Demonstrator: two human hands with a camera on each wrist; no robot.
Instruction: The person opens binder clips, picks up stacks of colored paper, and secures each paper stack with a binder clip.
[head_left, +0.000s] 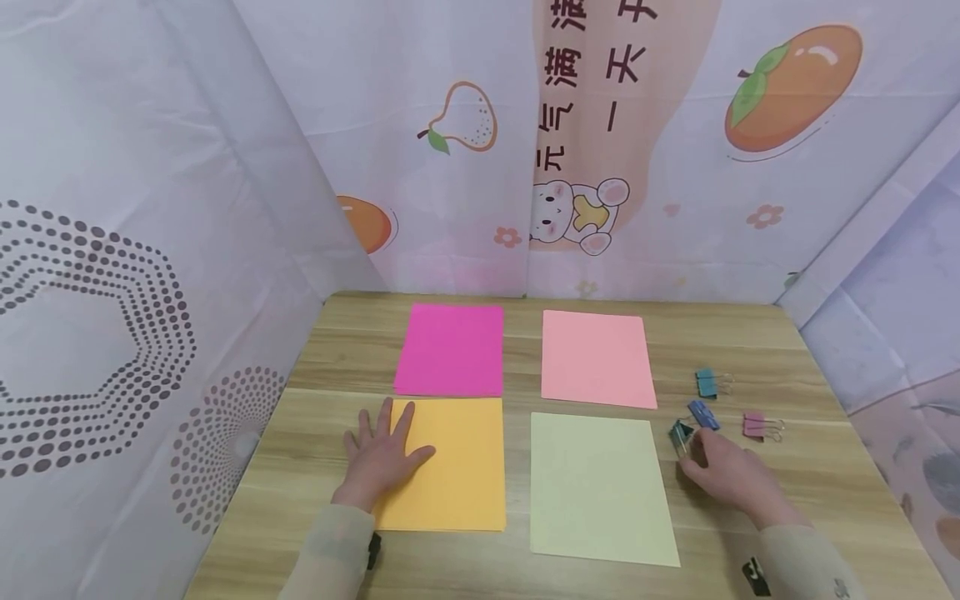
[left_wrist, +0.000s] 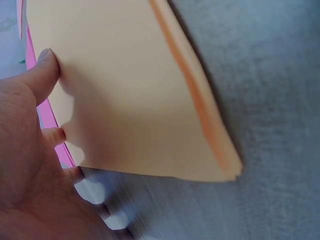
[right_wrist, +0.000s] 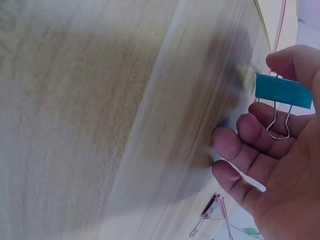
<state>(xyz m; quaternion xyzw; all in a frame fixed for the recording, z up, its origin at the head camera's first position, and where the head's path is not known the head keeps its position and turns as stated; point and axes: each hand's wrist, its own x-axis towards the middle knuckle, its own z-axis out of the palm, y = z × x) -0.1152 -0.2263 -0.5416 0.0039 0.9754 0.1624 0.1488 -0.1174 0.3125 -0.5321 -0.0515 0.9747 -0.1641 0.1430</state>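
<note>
My left hand [head_left: 381,460] rests with spread fingers on the left edge of an orange stack of paper [head_left: 457,475]. In the left wrist view the thumb lies over the orange paper [left_wrist: 125,100] and the other fingertips reach past its edge. At the right, my right hand [head_left: 727,468] pinches a teal binder clip [head_left: 680,437] between thumb and forefinger, beside the pale green paper [head_left: 600,487]. The right wrist view shows this teal binder clip [right_wrist: 282,91] with a wire handle toward the fingers. A blue binder clip [head_left: 703,414] lies just beyond the hand.
Behind are a magenta stack of paper [head_left: 452,350] and a pink stack of paper [head_left: 597,358]. Another teal binder clip [head_left: 707,383] and a pink binder clip [head_left: 754,425] lie on the wooden table [head_left: 300,467] at the right. A printed curtain [head_left: 450,208] hangs along the back edge.
</note>
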